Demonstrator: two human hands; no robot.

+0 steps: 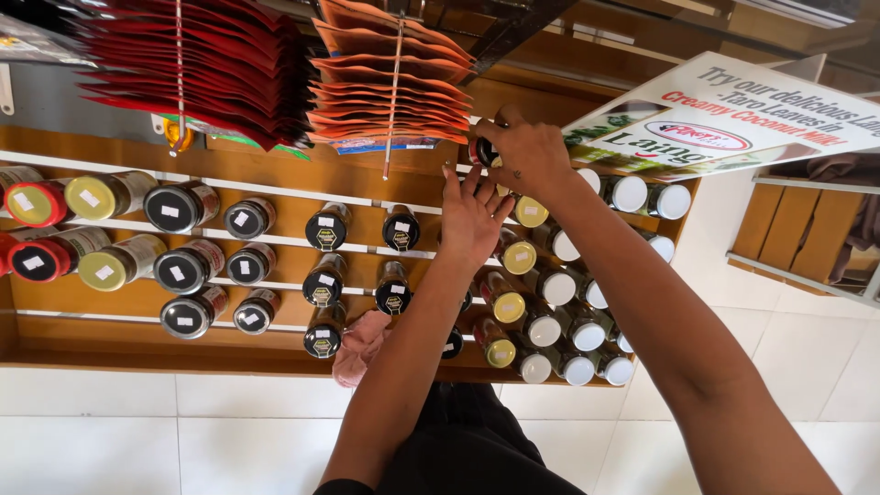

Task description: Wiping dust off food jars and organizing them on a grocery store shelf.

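The left hand (472,215) is lying with its fingers spread apart on the shelf rail (275,196), holding nothing. At one o'clock from it, the right hand (529,156) is gripping one small dark jar (484,151) with fingers closed around it. Beyond, at eleven o'clock, two bundles of sachets are hanging: red sachets (211,64) and orange sachets (390,78).

Wooden shelf rack (284,197), stepped tiers with white rails. On it, left of my black-lidded bottles (326,280): red-lidded jars (35,229), yellow-lidded jars (103,234), black-lidded jars (179,266). Right of them: white-lidded jars (568,330). Pink cloth (357,346) just below them
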